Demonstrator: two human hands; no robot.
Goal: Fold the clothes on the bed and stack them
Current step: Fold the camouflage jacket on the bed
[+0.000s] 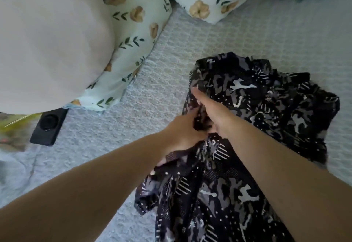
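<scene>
While the garment [247, 127] lies bunched underneath, both hands [202, 120] pinch its fabric.

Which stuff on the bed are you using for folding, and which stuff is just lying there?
For the folding:
- black and grey camouflage-print garment, crumpled on the grey textured bedspread
- left hand and right hand, both gripping its fabric

Just lying about:
- pale floral-print pillows
- big plain cream cushion
- small black rectangular device with a round centre

Garment [266, 108] on bed [247, 38], pillows [137, 22] behind, flat device [48, 127] at left
</scene>
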